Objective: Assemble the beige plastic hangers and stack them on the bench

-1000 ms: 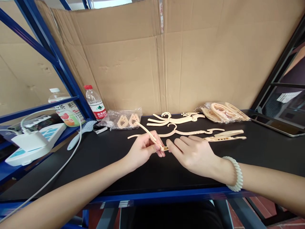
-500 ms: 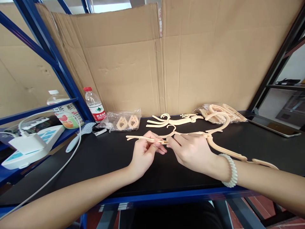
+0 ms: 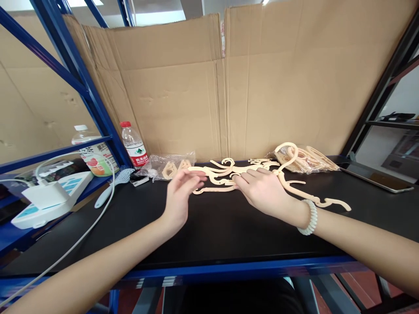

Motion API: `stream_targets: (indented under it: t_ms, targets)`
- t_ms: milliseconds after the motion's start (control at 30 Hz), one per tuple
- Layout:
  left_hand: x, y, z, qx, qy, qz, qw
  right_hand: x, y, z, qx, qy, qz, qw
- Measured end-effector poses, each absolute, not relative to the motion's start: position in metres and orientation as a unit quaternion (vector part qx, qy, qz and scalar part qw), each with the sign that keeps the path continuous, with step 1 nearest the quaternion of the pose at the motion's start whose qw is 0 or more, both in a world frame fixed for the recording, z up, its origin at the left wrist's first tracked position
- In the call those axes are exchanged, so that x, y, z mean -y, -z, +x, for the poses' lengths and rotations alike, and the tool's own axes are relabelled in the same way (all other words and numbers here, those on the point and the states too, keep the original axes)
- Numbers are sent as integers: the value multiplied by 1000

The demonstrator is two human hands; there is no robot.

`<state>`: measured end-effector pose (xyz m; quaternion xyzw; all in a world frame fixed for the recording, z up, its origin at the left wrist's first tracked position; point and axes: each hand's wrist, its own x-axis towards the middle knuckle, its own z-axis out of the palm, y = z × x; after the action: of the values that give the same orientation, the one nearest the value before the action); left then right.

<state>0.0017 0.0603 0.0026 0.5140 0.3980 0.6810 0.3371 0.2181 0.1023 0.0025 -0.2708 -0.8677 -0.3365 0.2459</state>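
Note:
Wrapped around the middle of a beige plastic folding hanger [image 3: 299,192] is my right hand [image 3: 263,189]; its fingers are closed and hide part of the joint. The hanger's hook rises behind that hand, and one jointed arm stretches out to the right. Other beige arm pieces [image 3: 214,189] show left of the right hand. My left hand [image 3: 179,194] is just beside the left end of these pieces, thumb and fingers apart, with no grip visible. Whether its fingertips touch the upper piece is unclear. Behind lies another beige hanger [image 3: 227,162].
A clear bag with beige clips [image 3: 169,170] and a red-capped water bottle [image 3: 135,150] stand back left. A bag of hangers [image 3: 314,159] and a phone [image 3: 375,176] lie back right. At left are a brush [image 3: 104,195], a power strip [image 3: 73,187] and a white cable [image 3: 88,229].
My left hand has let go of the thin hanger piece and moved left, its fingers opening. The hanger in my right hand has turned, its hook and right arm shifting left.

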Motion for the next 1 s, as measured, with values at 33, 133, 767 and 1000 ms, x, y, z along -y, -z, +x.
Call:
stream_targets:
  t_ms: [33, 133, 767, 1000]
  targets:
    - [-64, -7, -4, -392, -711, 501, 300, -106, -1, 217, 874, 329, -273, 232]
    - [-74, -17, -21, -401, -733, 526, 157, -113, 3, 209, 895, 299, -268, 193]
    - [-94, -14, -46, -500, -475, 723, 30, -120, 16, 153, 945, 151, -240, 164]
    - [-85, 10, -37, -441, -156, 881, 69, -133, 8, 247, 919, 73, -309, 234]
